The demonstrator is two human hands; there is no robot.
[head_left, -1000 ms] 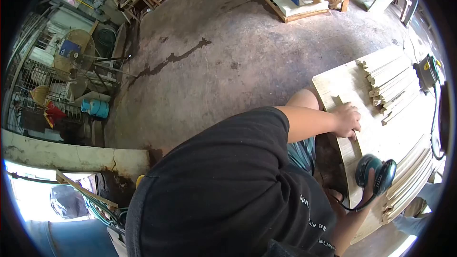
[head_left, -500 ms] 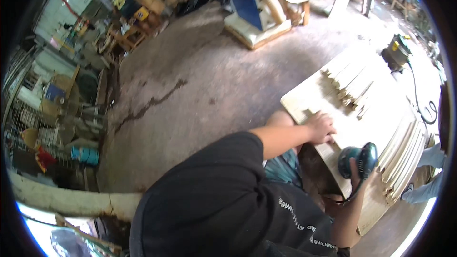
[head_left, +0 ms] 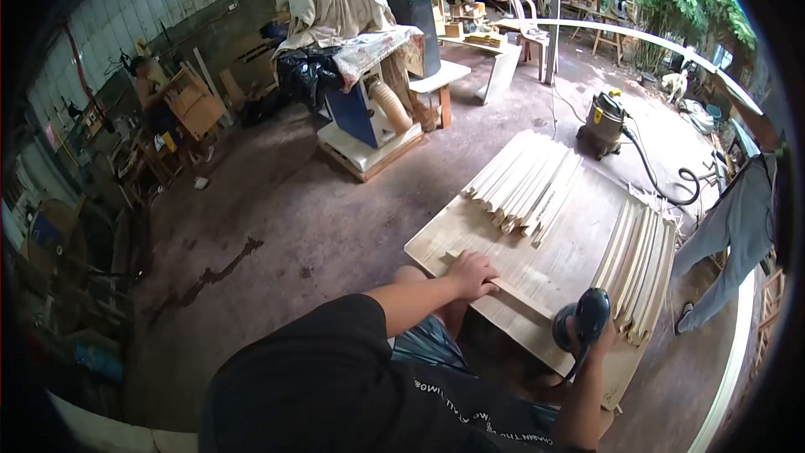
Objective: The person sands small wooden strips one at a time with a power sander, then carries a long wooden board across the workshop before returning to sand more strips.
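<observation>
My left hand (head_left: 474,275) is closed over one end of a thin wooden strip (head_left: 524,301), pressing it down near the front edge of a low wooden table (head_left: 495,315). Gripped in my right hand (head_left: 598,344) is a dark green and black power sander (head_left: 582,320), its round pad over the strip's right end. Beyond my left hand lies a row of pale wooden strips (head_left: 524,180). A second bundle of strips (head_left: 641,260) is stacked just past the sander, at the table's right side.
Behind the table stands a shop vacuum (head_left: 605,122) with a black hose (head_left: 650,168). At the right, a person in grey trousers (head_left: 729,218) stands close by. A cloth-covered machine (head_left: 360,117) is across the floor; another person (head_left: 155,96) is at the far left, beside wooden pieces.
My view has tilted up, so the table and hands appear lower and further left. The sander now shows farther from my left hand along the strip. Both hands keep their grip.
</observation>
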